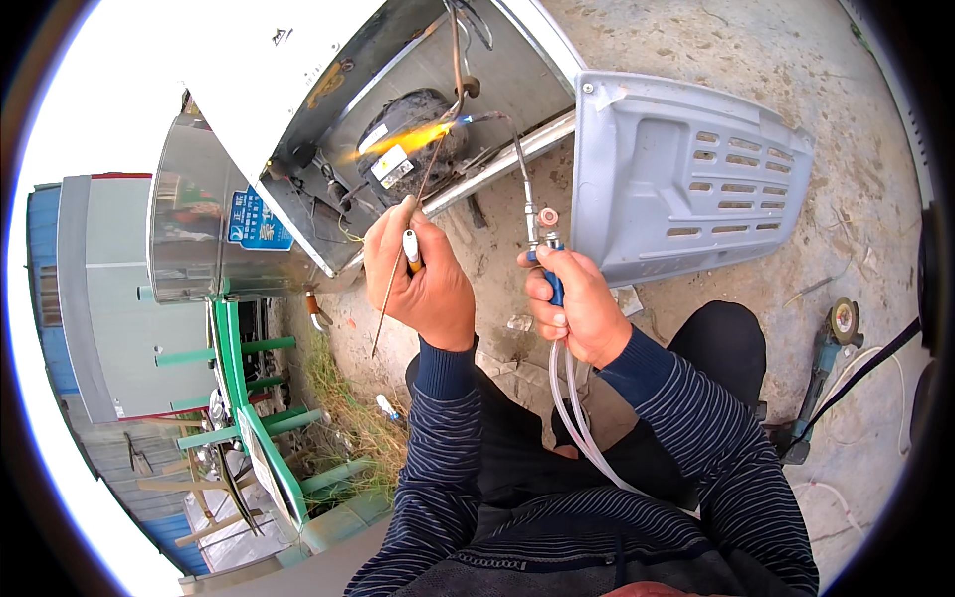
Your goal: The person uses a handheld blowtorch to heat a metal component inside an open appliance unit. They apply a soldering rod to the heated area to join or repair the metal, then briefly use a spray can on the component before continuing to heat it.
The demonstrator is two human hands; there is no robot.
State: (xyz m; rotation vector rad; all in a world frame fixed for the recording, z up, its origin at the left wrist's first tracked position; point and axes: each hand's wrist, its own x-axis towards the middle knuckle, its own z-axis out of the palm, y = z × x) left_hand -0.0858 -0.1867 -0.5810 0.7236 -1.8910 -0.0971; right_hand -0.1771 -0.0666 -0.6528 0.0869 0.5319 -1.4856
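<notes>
1. Beside the open compartment [525,82], the right hand [585,310] is wrapped firmly around the torch [530,204]; its lit flame [423,137] crosses in front of the compressor [413,104].
2. At centre, the left hand [428,284] pinches a thin rod [382,326], its upper end at or near the flame, plus a small white-tipped object [411,247].
3. Done: grey vented cover [657,169] off, torch burning. Heating seems under way near the copper pipe [457,55]; whether any joint is finished, I cannot tell. Refitting the cover probably remains.
</notes>
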